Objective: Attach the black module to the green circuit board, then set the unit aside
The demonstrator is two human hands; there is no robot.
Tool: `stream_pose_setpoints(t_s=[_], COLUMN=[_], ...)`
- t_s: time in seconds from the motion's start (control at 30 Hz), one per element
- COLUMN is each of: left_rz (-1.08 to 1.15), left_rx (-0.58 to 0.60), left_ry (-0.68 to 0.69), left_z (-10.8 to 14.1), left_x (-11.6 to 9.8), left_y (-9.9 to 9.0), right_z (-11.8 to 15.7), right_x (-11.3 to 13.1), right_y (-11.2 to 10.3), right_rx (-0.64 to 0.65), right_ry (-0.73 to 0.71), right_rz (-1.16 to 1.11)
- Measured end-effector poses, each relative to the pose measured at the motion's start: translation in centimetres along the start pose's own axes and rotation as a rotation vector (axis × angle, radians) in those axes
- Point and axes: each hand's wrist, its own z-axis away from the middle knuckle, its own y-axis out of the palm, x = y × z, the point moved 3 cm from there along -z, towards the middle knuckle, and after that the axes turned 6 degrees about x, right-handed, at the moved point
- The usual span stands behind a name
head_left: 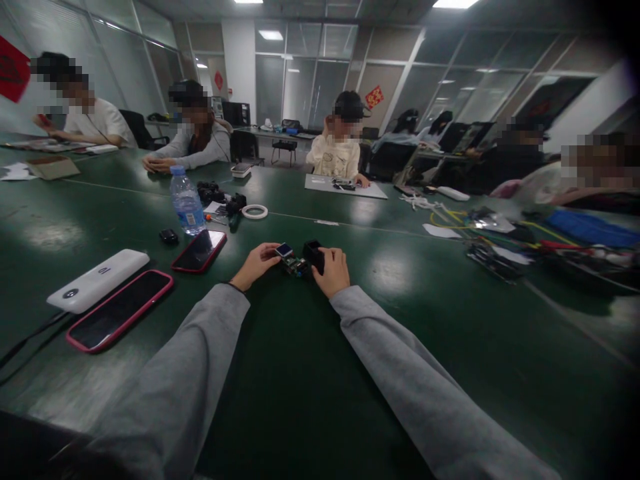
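My left hand [257, 264] pinches the left end of a small electronic module with a little screen [284, 249]. Its green circuit board [293, 267] lies exposed between my hands, low over the table. My right hand [333, 270] is closed around a small black box-shaped case [314, 255], which stands just right of the board. Whether the board and the case are joined I cannot tell. Some of my fingertips are hidden behind these parts.
Left on the green table [300, 373] are a phone [200, 251], a red-edged phone [121, 311], a white power bank [98, 280] and a water bottle [187, 203]. A white tape ring [255, 212] lies ahead. Cables and parts [495, 257] clutter the right. Several people sit around.
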Motion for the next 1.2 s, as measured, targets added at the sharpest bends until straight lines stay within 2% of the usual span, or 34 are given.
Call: stream_pose_setpoints(t_s=[0.13,0.33,0.6,0.77,0.93,1.1,1.2], left_rz=[-0.012,-0.025,0.01,0.018,0.008,0.002,0.003], left_rx=[0.002,0.005,-0.003,-0.008,-0.016,-0.006,-0.007], left_ry=[-0.002,-0.019,-0.002,-0.011,-0.018,-0.004,-0.003], left_z=[0.1,0.3,0.2,0.1,0.1,0.2,0.2], left_x=[-0.3,-0.4,-0.1,0.0,-0.1,-0.4,-0.4], left_y=[0.0,0.0,-0.1,-0.1,-0.1,-0.1,-0.2], right_z=[-0.2,-0.9,-1.0,-1.3,-1.5,-0.6,-0.3], right_x=[-1.1,-5.1,-6.6,-8.4,-8.6,-6.7,-6.5], right_y=[0.2,0.1,0.1,0.1,-0.3,-1.4,-1.7], right_rx=[-0.01,-0.02,-0.109,-0.169,-0.157,-0.046,-0.042], right_ry=[0.029,0.315,0.377,0.399,0.341,0.026,-0.01], right_rz=[-0.202,-0.566,-0.566,-0.566,-0.589,-0.473,-0.443])
